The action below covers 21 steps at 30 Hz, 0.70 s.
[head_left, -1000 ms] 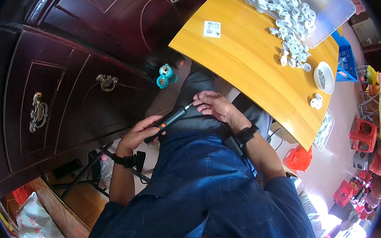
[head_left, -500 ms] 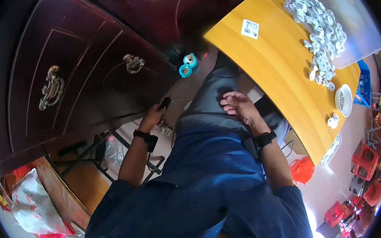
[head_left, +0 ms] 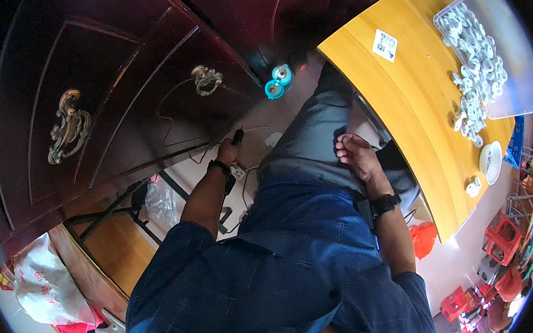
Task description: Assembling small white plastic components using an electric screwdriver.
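My left hand, low beside the dark cabinet, is closed around a small black stick-like tool. Its upper end sticks out past my fingers; the rest is hidden in the grip. Above my grey-trousered leg, my right hand has its fingers curled together, near the yellow table's left edge. Whatever those fingers may hold is hidden. On the yellow table lie a pile of small white round plastic parts, a white bowl and a couple of loose white pieces.
A dark red cabinet with ornate handles stands at the left. A teal open-lidded container is on the floor ahead. The clear plastic bin lies on its side at the table's far right. Behind my left arm hangs a clear bag.
The view has shifted, so the table and cabinet appear farther right. My right hand's fingers have drawn closer together. My left hand keeps hold of the black tool.
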Motion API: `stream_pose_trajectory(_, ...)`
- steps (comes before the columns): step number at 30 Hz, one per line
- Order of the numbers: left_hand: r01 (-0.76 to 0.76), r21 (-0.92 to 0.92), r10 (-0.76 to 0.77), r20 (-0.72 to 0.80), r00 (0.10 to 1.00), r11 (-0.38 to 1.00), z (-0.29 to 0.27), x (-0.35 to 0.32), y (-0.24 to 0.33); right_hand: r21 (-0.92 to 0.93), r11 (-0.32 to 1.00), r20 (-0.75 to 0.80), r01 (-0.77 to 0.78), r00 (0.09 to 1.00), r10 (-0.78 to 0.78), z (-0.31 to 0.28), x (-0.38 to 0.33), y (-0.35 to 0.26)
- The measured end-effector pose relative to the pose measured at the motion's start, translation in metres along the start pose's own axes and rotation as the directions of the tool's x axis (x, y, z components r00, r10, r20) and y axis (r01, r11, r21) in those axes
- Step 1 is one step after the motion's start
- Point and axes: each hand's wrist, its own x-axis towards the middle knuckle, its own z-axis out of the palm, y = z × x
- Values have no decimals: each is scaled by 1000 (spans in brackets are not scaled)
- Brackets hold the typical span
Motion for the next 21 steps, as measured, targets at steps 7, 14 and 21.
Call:
stream_pose_trajectory(7, 2, 134, -15, 96, 995, 991, 3, 14, 8, 5, 1000, -10, -8, 1000, 8, -8, 0, 2)
stream_pose_trajectory(14, -1, 318, -1, 6, 1000, 948, 7, 10, 12, 22, 1000, 1, -2, 1000, 2, -8, 1, 4)
stream_pose_trajectory(21, 72, 136, -66, -49, 997, 988, 11, -6, 22, 7, 1000, -6, 6, 1000, -6, -3, 0, -1)
